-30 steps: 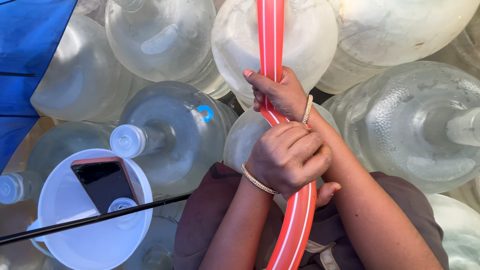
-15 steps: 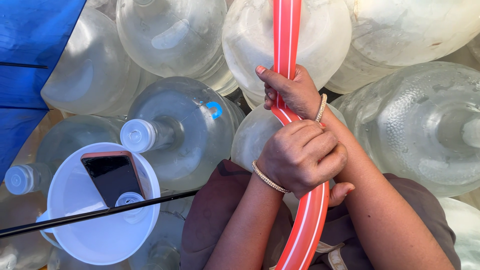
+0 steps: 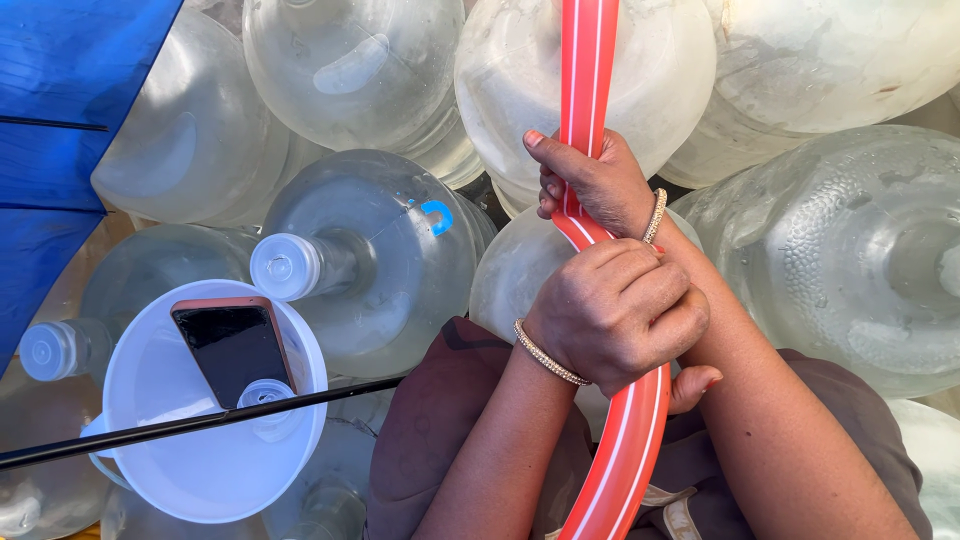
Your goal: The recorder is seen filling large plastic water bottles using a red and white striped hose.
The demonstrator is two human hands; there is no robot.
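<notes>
Hands, left (image 3: 615, 315) and right (image 3: 595, 185), both grip one red hose (image 3: 588, 70) (two capped jugs (image 3: 375, 255) nearby).

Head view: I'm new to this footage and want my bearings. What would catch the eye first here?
The red hose with pale stripes, running down the middle, gripped by both hands: the right hand above, the left hand below. All around lie big clear water jugs, packed close on their sides. At lower left a white funnel holds a phone, with a thin black rod crossing in front.
</notes>
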